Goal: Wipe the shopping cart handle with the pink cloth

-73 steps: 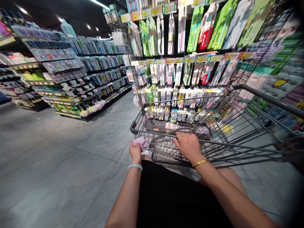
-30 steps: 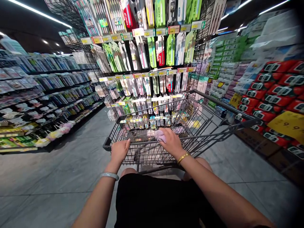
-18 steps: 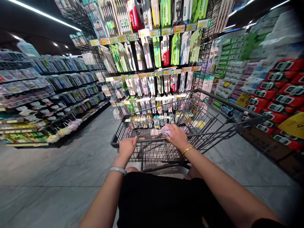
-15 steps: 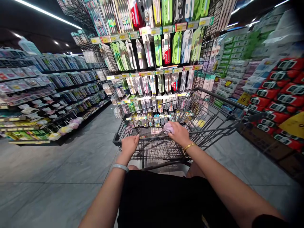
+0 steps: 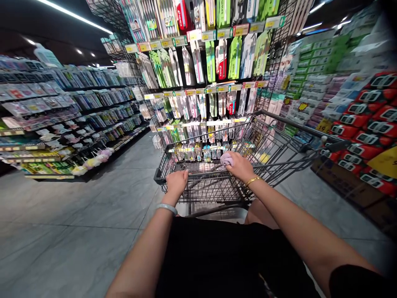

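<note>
A dark wire shopping cart (image 5: 204, 190) stands right in front of my body. My left hand (image 5: 176, 183), below a pale bangle, is closed around the near bar of the cart at its left end. Further right, my right hand (image 5: 241, 166) is closed on a bunched lavender cloth (image 5: 227, 159), resting at the cart's near bar. Whether its fingers also grip the bar is hidden. A gold bracelet (image 5: 252, 181) circles the right wrist. Through the cart's wire mesh, lower rows of goods show beyond.
Straight ahead rises a wire rack of packaged toothbrushes (image 5: 235, 58) with price labels. Shelves of packaged goods (image 5: 105, 101) line the left, with a grey tiled floor (image 5: 124, 182) between. Stacked red packages (image 5: 356, 124) and green-white packs (image 5: 316, 62) stand on the right.
The view has shifted slightly, so the rack, cart and both hands sit a little further right in the picture. Both hands keep their hold.
</note>
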A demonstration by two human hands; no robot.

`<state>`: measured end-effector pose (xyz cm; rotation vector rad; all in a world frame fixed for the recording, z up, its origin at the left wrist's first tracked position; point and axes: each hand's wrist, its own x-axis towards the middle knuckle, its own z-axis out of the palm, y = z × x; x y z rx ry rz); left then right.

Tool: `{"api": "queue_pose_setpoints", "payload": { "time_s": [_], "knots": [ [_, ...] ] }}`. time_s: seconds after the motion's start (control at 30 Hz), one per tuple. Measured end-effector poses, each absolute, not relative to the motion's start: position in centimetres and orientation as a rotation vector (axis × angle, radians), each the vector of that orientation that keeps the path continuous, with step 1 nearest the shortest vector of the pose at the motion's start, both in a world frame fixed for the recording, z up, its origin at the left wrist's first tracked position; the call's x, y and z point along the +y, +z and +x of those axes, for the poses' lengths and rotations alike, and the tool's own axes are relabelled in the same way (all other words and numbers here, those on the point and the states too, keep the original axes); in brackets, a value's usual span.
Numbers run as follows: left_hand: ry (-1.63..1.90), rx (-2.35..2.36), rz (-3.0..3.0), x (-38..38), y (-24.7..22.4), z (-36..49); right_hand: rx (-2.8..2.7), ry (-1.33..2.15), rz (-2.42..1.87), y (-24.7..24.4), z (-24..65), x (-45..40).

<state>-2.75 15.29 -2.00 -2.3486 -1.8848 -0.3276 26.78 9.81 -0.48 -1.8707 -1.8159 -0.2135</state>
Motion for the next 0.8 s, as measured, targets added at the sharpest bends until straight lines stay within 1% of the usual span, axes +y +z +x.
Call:
{"api": "queue_pose_setpoints", "payload": {
  "time_s": [0.17,0.27,0.37,0.5,0.7,0.8],
  "knots": [
    [-0.34,-1.86,-2.37,13.4,-2.1,-1.9,-1.793,-0.163,-1.957,0.0,28.3,8.8],
    [-0.371,-1.864,-2.356,12.2,-2.2,-1.1,-1.831,-0.092,-1.982,0.6,26.4,8.2],
    [-0.405,-1.86,-2.346,11.2,-2.2,-0.3,-1.968,-0.029,-1.771,0.7,21.8,7.8],
    [-0.426,-1.83,-2.373,10.2,-2.3,0.3,-2.049,-0.071,-1.505,-0.5,18.1,7.0],
    [-0.475,-1.833,-2.382,9.1,-2.5,1.4,-2.058,-0.113,-1.509,-1.9,23.3,4.6],
    [-0.501,-1.854,-2.363,8.5,-2.7,2.2,-2.019,-0.14,-1.536,-2.0,24.4,3.9]
  ]
}}
